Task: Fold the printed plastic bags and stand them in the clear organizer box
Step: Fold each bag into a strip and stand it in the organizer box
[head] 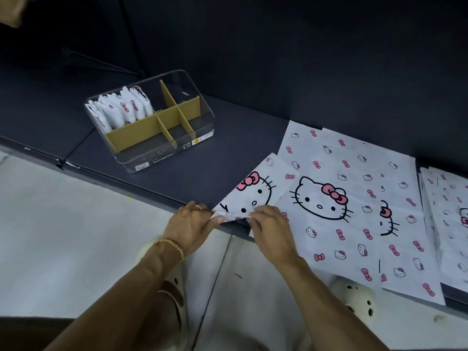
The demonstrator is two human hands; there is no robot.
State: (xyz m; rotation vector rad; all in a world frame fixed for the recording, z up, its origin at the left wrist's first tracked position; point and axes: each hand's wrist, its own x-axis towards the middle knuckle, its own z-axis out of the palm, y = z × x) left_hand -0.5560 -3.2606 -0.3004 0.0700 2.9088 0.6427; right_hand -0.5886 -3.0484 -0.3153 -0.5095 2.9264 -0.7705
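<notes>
A partly folded white bag (255, 191) printed with a cat face and pink bow lies as a narrow strip at the dark table's near edge. My left hand (193, 224) pinches its near corner. My right hand (269, 224) pinches the folded end right beside it. The clear organizer box (162, 153) with tan cardboard dividers stands at the back left. Several folded bags (121, 110) stand upright in its back-left compartment. A flat printed bag (336, 198) lies spread out to the right of my hands, partly under the strip.
More flat printed bags (448, 224) are stacked at the far right, overhanging the dark table (202, 171). A dark wall rises behind the table. Pale floor (76, 224) and my light shoes (354, 295) show below the table edge.
</notes>
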